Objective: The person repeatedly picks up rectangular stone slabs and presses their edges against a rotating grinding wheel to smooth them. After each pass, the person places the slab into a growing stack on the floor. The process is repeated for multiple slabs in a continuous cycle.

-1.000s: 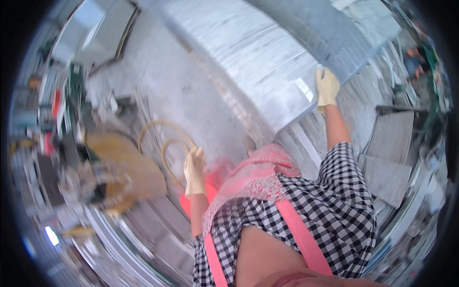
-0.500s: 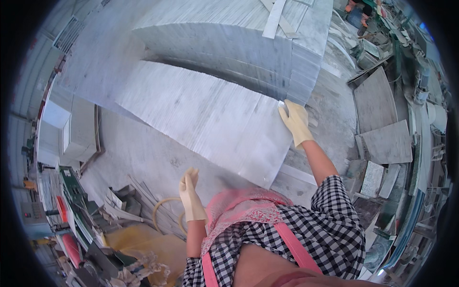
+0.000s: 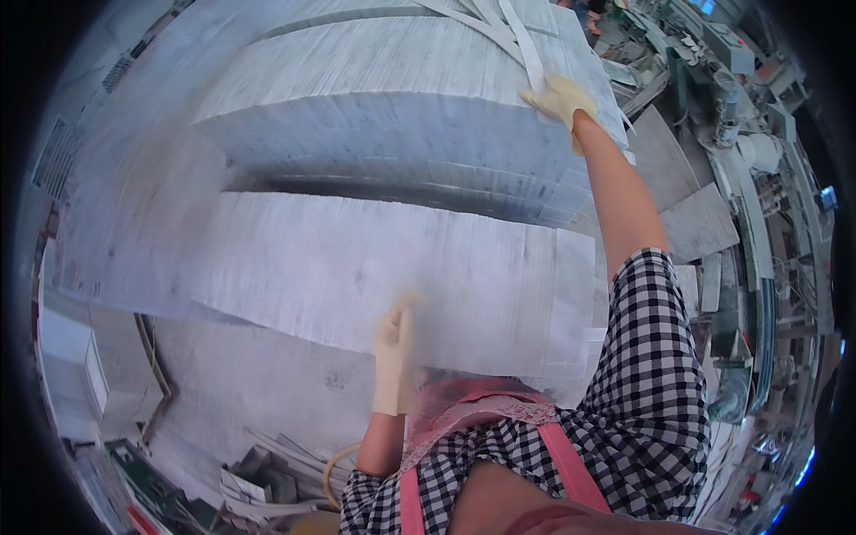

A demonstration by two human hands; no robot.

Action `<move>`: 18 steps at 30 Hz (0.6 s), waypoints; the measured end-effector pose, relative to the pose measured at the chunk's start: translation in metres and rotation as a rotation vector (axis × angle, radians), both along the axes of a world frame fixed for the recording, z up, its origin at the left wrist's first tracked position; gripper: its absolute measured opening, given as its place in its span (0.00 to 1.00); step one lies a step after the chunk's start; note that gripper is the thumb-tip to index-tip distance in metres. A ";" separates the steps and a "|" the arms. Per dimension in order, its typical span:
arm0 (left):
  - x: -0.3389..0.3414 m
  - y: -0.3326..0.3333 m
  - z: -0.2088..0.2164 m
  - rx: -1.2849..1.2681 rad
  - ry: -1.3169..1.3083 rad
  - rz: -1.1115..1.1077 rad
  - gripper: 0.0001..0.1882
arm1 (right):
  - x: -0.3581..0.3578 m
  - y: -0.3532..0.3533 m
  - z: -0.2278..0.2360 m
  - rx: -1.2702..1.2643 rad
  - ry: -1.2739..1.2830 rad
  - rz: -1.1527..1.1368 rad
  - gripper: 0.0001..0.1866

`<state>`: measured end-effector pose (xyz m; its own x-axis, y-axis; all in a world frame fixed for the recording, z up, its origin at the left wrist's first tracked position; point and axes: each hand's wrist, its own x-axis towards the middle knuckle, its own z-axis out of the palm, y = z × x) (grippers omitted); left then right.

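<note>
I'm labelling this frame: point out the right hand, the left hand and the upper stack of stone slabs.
right hand (image 3: 560, 98), head view, back of glove.
left hand (image 3: 395, 357), head view, glove middle.
upper stack of stone slabs (image 3: 392, 134), head view, front face.

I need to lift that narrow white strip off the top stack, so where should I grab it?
Probably the near end of the strip, where the right hand already reaches. It lies flat across the top stack and runs away from the person, so coming from the right corner and gripping its long edges looks safest. The left hand is down by the lower stack.
</note>
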<state>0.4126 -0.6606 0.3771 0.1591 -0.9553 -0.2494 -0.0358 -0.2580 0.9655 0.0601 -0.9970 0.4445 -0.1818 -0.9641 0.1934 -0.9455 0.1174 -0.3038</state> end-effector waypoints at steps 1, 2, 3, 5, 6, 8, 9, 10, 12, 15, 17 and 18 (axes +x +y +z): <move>0.027 -0.009 0.014 0.008 0.021 -0.049 0.18 | 0.014 -0.011 0.016 0.030 0.005 -0.018 0.33; 0.053 -0.023 0.026 0.010 0.016 -0.065 0.18 | 0.024 -0.023 0.034 0.048 0.010 -0.029 0.32; 0.074 -0.034 0.035 0.016 0.026 -0.080 0.18 | 0.033 -0.029 0.044 0.009 0.030 -0.044 0.30; 0.108 -0.055 0.044 0.044 0.060 -0.097 0.18 | 0.048 -0.035 0.055 0.190 0.090 0.020 0.35; 0.120 -0.062 0.044 0.067 0.085 -0.100 0.18 | 0.054 -0.035 0.056 0.210 0.163 0.018 0.37; 0.136 -0.075 0.037 0.076 0.103 -0.140 0.18 | 0.064 -0.025 0.050 0.173 0.149 -0.020 0.34; 0.141 -0.082 0.032 0.062 0.097 -0.177 0.18 | 0.068 -0.018 0.049 0.192 0.149 -0.035 0.32; 0.143 -0.087 0.027 0.067 0.065 -0.211 0.18 | 0.072 -0.007 0.049 0.110 0.151 -0.040 0.35; 0.147 -0.097 0.022 -0.007 0.080 -0.288 0.18 | 0.078 0.019 0.060 0.052 -0.072 -0.084 0.36; 0.141 -0.112 0.032 -0.025 0.062 -0.425 0.19 | 0.099 0.081 0.079 0.049 -0.419 -0.119 0.35; 0.124 -0.117 0.050 -0.002 0.108 -0.515 0.21 | 0.120 0.135 0.083 0.006 -0.742 -0.061 0.31; 0.111 -0.114 0.061 0.016 0.161 -0.556 0.23 | 0.133 0.166 0.080 -0.007 -0.926 -0.020 0.29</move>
<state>0.5237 -0.7747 0.4386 -0.4068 -0.8803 -0.2442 -0.0231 -0.2573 0.9660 0.1929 -0.8315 0.5245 -0.2836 -0.9584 -0.0320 -0.3224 0.1267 -0.9381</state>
